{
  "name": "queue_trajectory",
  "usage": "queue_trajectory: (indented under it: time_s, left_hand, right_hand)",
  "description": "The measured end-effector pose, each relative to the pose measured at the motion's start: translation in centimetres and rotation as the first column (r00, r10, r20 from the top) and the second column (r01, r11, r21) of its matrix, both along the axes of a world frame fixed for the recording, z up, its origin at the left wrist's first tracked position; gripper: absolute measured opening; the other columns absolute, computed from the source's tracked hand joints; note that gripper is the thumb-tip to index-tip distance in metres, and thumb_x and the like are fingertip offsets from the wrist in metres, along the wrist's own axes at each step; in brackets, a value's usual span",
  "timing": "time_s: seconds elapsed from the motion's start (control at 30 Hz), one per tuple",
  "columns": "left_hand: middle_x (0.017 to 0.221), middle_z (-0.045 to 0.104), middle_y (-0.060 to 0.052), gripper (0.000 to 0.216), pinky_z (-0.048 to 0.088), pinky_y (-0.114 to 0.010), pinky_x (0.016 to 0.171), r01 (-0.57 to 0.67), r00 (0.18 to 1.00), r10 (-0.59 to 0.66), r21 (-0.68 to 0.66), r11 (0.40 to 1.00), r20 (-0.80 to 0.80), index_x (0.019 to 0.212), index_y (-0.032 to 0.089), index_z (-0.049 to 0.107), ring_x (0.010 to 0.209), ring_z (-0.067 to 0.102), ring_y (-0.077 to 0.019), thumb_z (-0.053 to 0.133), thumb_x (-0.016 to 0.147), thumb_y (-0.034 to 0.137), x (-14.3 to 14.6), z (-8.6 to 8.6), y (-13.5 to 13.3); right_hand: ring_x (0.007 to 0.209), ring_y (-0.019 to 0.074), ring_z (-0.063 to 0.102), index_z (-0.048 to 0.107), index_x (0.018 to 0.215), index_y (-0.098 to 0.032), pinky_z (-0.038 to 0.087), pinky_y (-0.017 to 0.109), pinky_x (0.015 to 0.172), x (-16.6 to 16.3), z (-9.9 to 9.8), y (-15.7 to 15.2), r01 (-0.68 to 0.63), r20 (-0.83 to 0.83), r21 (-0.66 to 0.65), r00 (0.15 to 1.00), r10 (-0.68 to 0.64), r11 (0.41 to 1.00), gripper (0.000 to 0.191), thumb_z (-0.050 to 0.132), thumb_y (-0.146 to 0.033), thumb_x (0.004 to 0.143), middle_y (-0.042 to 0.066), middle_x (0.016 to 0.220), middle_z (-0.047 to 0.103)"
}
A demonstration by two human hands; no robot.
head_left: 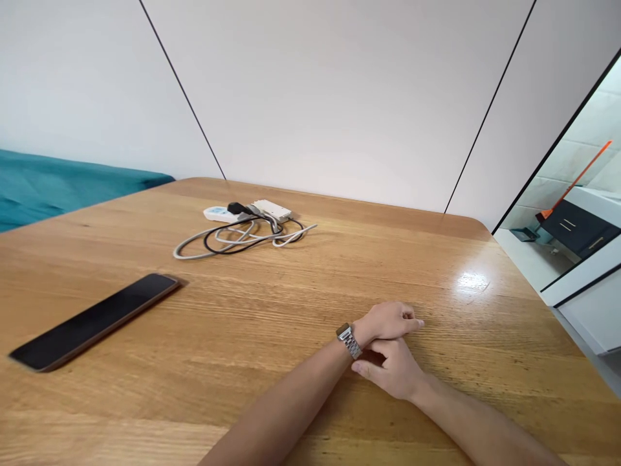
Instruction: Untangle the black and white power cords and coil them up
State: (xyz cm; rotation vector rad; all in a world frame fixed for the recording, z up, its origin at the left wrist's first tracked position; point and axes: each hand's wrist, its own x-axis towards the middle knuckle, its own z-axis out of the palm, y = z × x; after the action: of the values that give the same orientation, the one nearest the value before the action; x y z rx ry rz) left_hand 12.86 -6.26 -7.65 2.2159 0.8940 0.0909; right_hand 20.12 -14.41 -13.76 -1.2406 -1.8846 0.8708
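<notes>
My left hand (389, 320) rests over the wooden table (272, 304), back upward, with its visible fingers curled in and nothing seen in them. A watch (349, 340) with a metal link band sits on my left wrist. Just below, my right hand (398, 372) touches the underside of the left hand and wrist, so the arms cross there. Its thumb stands apart from the index finger, close to the watch band; the other fingertips are hidden under the left hand. No object shows in the right hand.
A dark-screened tablet or phone (97, 321) lies at the left. Toward the back are a white power strip (220, 214), a white box (272, 210) and tangled cables (194, 255). Beyond are a teal seat (72, 184), a white wall (330, 97) and an orange-handled broom (577, 181).
</notes>
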Motion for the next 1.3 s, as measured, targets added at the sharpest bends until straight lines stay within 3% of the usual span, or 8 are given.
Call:
queue_trajectory:
  time_s: [0.1,0.2,0.27,0.37,0.5,0.67,0.93,1.3]
  left_hand:
    - [0.08,0.072,0.002,0.039,0.041,-0.024,0.065,0.078,0.996,-0.076,-0.026,0.997,0.053,0.089,0.023,0.071,0.073,0.061,-0.0157,0.05,0.088,0.056,-0.3,-0.3,0.7]
    - [0.101,0.073,-0.001,0.044,0.045,-0.026,0.084,0.142,0.979,-0.15,0.066,0.988,0.138,0.1,0.023,0.072,0.093,0.063,-0.0177,0.039,0.095,0.051,-0.9,-1.1,1.9]
    - [0.122,0.068,-0.004,0.046,0.04,-0.033,0.101,0.078,0.984,-0.105,0.185,0.98,0.141,0.12,0.025,0.067,0.114,0.057,-0.021,0.033,0.098,0.048,-1.4,-1.9,2.8]
    - [0.151,0.045,-0.01,0.053,0.024,-0.048,0.116,-0.041,0.999,0.036,0.353,0.935,0.019,0.142,0.026,0.051,0.141,0.035,-0.028,0.035,0.098,0.051,-2.3,-3.1,4.0]
    - [0.161,0.027,-0.011,0.057,0.012,-0.052,0.12,0.004,0.993,0.047,0.436,0.9,-0.108,0.149,0.025,0.042,0.15,0.017,-0.0304,0.032,0.099,0.052,-2.8,-4.1,4.8]
    - [0.162,0.019,-0.014,0.073,0.01,-0.052,0.121,0.061,0.984,0.018,0.434,0.899,-0.176,0.153,0.023,0.034,0.151,0.012,-0.0324,0.045,0.092,0.061,-2.6,-3.7,4.5]
    - [0.163,0.017,-0.012,0.074,0.011,-0.052,0.121,0.066,0.978,0.03,0.442,0.894,-0.208,0.153,0.025,0.032,0.151,0.012,-0.0307,0.044,0.091,0.064,-2.7,-3.7,4.5]
    - [0.162,0.021,-0.013,0.074,0.012,-0.052,0.121,0.05,0.985,0.031,0.457,0.888,-0.168,0.152,0.024,0.036,0.15,0.015,-0.0311,0.047,0.09,0.063,-2.7,-4.0,4.7]
  right_hand:
    - [0.071,0.0213,0.062,0.074,0.087,-0.018,0.05,0.034,0.07,1.1,0.0,0.7,-0.054,0.221,0.115,0.975,0.028,0.992,0.03,0.072,-0.046,0.078,0.007,0.08,0.074]
    - [0.083,0.0262,0.066,0.076,0.093,-0.018,0.051,0.039,0.08,3.0,0.3,2.1,-0.062,0.371,0.253,0.928,-0.038,0.966,0.022,0.065,-0.034,0.083,0.01,0.09,0.076]
    - [0.097,0.0277,0.066,0.076,0.096,-0.018,0.049,0.042,0.089,4.5,0.7,3.3,-0.002,0.367,0.364,0.919,-0.141,0.932,0.021,0.059,-0.026,0.086,0.012,0.099,0.075]
    - [0.106,0.0278,0.062,0.075,0.095,-0.018,0.046,0.044,0.095,6.3,0.9,4.8,0.175,0.288,0.452,0.9,-0.328,0.875,0.021,0.056,-0.021,0.086,0.014,0.108,0.073]
    - [0.084,0.0243,0.063,0.072,0.084,-0.018,0.05,0.038,0.079,7.6,0.7,5.7,0.364,0.184,0.336,0.88,-0.439,0.869,0.013,0.062,-0.026,0.08,0.009,0.086,0.072]
    - [0.064,0.0172,0.061,0.067,0.071,-0.019,0.046,0.029,0.065,8.0,0.6,6.0,0.398,0.021,0.136,0.914,-0.405,0.907,0.022,0.054,-0.033,0.083,0.004,0.071,0.07]
    - [0.058,0.015,0.058,0.065,0.065,-0.021,0.039,0.027,0.059,8.3,0.6,6.7,0.347,0.126,0.104,0.925,-0.359,0.932,0.023,0.055,-0.032,0.082,0.001,0.064,0.069]
    - [0.06,0.0153,0.058,0.066,0.066,-0.021,0.039,0.027,0.06,8.3,0.9,6.5,0.324,0.133,0.118,0.932,-0.338,0.939,0.025,0.054,-0.033,0.085,0.001,0.067,0.07]
